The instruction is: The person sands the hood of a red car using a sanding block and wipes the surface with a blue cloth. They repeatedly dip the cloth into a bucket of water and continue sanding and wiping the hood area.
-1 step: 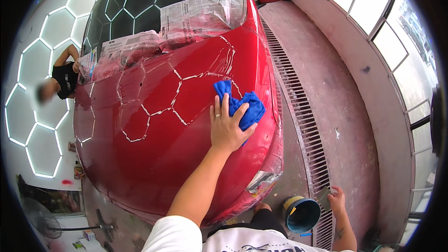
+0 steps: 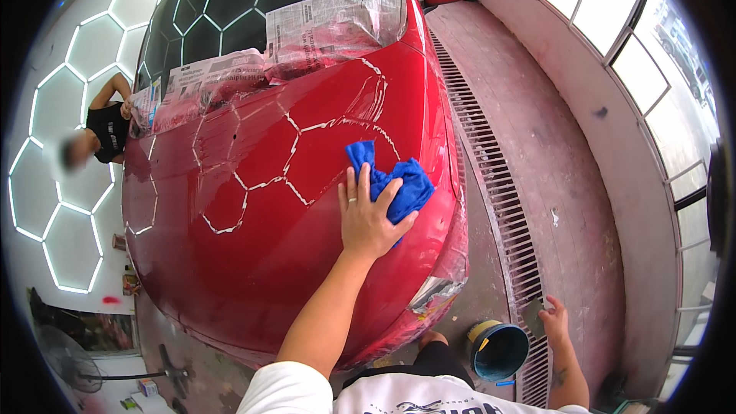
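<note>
My left hand [image 2: 368, 218] is pressed on a crumpled blue cloth [image 2: 406, 192] on the right side of the red car hood [image 2: 291, 261]. Its fingers bend over the cloth, which bunches out past thumb and fingertips. A ring shows on one finger. Low on the right, my right hand [image 2: 556, 322] is held above the floor grate, its fingers pinching a thin, flat, grey-green piece [image 2: 532, 317] whose kind I cannot make out. Beside it stands a bucket [image 2: 500, 351], dark inside with a yellow patch outside.
Newspaper [image 2: 337, 27] masks the windshield's lower edge. Across the car at the left, another person [image 2: 109, 126] has a hand by the newspaper. A floor grate [image 2: 491, 161] runs along the car's right side. A fan [image 2: 69, 356] stands at the lower left.
My left hand and the blue cloth have slid slightly toward me and a little left over the hood. My right hand has risen slightly, still with the flat piece.
</note>
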The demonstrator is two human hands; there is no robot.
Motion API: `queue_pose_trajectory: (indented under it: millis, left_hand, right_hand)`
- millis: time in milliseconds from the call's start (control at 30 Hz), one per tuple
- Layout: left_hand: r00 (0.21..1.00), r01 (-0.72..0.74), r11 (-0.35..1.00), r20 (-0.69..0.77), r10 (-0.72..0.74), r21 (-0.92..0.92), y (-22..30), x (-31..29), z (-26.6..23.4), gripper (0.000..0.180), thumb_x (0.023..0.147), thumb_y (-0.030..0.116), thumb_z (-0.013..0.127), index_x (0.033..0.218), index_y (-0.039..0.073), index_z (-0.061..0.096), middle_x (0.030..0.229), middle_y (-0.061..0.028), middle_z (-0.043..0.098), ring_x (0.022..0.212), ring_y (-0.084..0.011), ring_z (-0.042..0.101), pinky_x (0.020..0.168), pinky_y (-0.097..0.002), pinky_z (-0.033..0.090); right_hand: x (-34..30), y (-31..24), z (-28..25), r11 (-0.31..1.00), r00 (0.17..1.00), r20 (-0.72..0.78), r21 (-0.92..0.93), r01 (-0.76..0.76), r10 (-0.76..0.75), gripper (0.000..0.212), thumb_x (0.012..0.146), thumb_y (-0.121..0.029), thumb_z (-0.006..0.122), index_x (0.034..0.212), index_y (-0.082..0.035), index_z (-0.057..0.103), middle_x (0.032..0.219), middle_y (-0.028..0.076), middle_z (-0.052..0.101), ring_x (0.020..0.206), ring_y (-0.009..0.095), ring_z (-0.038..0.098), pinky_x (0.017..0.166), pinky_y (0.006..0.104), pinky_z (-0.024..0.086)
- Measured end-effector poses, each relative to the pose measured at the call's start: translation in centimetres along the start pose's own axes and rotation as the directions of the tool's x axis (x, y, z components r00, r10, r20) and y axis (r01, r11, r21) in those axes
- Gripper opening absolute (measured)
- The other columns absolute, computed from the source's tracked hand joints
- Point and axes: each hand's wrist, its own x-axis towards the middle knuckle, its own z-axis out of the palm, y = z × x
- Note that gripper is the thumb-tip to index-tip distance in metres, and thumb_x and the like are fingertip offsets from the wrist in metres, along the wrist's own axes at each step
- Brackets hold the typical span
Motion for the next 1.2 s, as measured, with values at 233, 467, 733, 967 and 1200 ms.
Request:
queue_pose_trajectory:
  millis: [233, 467, 733, 967, 1200]
  left_hand:
    - [0.955, 0.278, 0.929, -0.172, -0.240, 0.244, -12.8, -12.1, -8.7, 0.093, 0.084, 0.065, 0.088, 0.159, 0.023, 0.053, 0.174, -0.0312, 0.036, 0.161, -0.0612, 0.032, 0.121, -0.0869, 0.029]
    - [0.989, -0.086, 0.984, 0.134, 0.065, 0.156, -16.6, -21.2, -13.9, 0.105, 0.080, 0.067, 0.090, 0.168, 0.032, 0.043, 0.184, -0.0168, 0.027, 0.169, -0.0495, 0.025, 0.129, -0.0813, 0.021]
    - [0.966, 0.230, 0.948, -0.169, -0.195, 0.221, -24.6, -19.2, -16.8, 0.096, 0.088, 0.064, 0.086, 0.167, 0.027, 0.045, 0.176, -0.0234, 0.041, 0.160, -0.0545, 0.040, 0.129, -0.0722, 0.033]
    - [0.980, 0.191, 0.952, -0.109, -0.169, 0.239, -28.8, -18.4, -17.1, 0.098, 0.090, 0.064, 0.084, 0.169, 0.026, 0.041, 0.178, -0.0238, 0.037, 0.161, -0.0546, 0.037, 0.131, -0.0703, 0.033]
    - [0.993, 0.104, 0.976, -0.078, -0.090, 0.190, -30.8, -17.8, -18.5, 0.098, 0.089, 0.061, 0.086, 0.169, 0.027, 0.042, 0.178, -0.0185, 0.038, 0.162, -0.0484, 0.039, 0.133, -0.0648, 0.032]
  right_hand:
    - [-6.1, -14.2, 10.3, 0.896, 0.905, 0.103, 0.224, 0.383, -0.413, 0.012, 0.100, -0.006, 0.075, 0.109, 0.002, 0.074, 0.093, 0.003, 0.074, 0.087, 0.011, 0.068, 0.078, 0.0316, 0.054]
    - [-18.5, -28.5, 24.1, 0.720, 0.705, -0.156, -0.075, 0.690, -0.692, 0.017, 0.099, -0.017, 0.076, 0.104, -0.001, 0.071, 0.092, 0.022, 0.078, 0.086, 0.035, 0.079, 0.075, 0.0474, 0.057]
    - [-19.8, -31.2, 34.3, 0.283, 0.297, -0.049, -0.478, 0.831, -0.954, 0.042, 0.108, -0.010, 0.059, 0.149, -0.004, 0.064, 0.152, 0.024, 0.067, 0.145, 0.039, 0.062, 0.121, 0.0492, 0.050]
    - [-22.6, -28.3, 39.3, 0.270, 0.403, 0.143, -0.538, 0.798, -0.904, 0.070, 0.116, -0.043, 0.056, 0.165, 0.005, 0.047, 0.178, 0.026, 0.039, 0.169, 0.039, 0.033, 0.139, 0.0522, 0.025]
    - [-25.7, -26.1, 41.2, 0.348, 0.473, 0.140, -0.506, 0.789, -0.870, 0.078, 0.112, -0.047, 0.061, 0.166, 0.006, 0.044, 0.178, 0.029, 0.037, 0.169, 0.043, 0.030, 0.138, 0.0548, 0.025]
